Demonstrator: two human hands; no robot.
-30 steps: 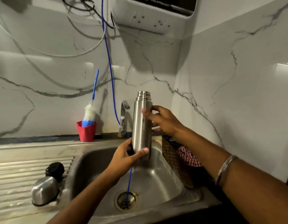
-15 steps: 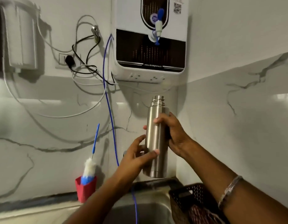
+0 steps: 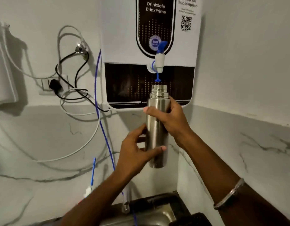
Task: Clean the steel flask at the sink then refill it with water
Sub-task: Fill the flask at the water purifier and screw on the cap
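Note:
The uncapped steel flask [image 3: 157,128] stands upright in the air, its open mouth just under the blue-and-white tap [image 3: 159,62] of the wall-mounted water purifier [image 3: 150,46]. My right hand [image 3: 170,118] grips the flask's upper body from the right, thumb across the front. My left hand [image 3: 136,150] holds the lower body from the left, thumb across the front. No water is seen flowing from the tap.
Cables and a blue tube [image 3: 100,111] hang on the marble wall at left, beside a socket with a black plug [image 3: 54,84]. Below lie the sink [image 3: 157,216], its faucet [image 3: 126,201], and a dark basket [image 3: 189,220] at the bottom right.
Both hands have lifted the flask from over the sink up to the purifier's tap. The view has tilted upward with it.

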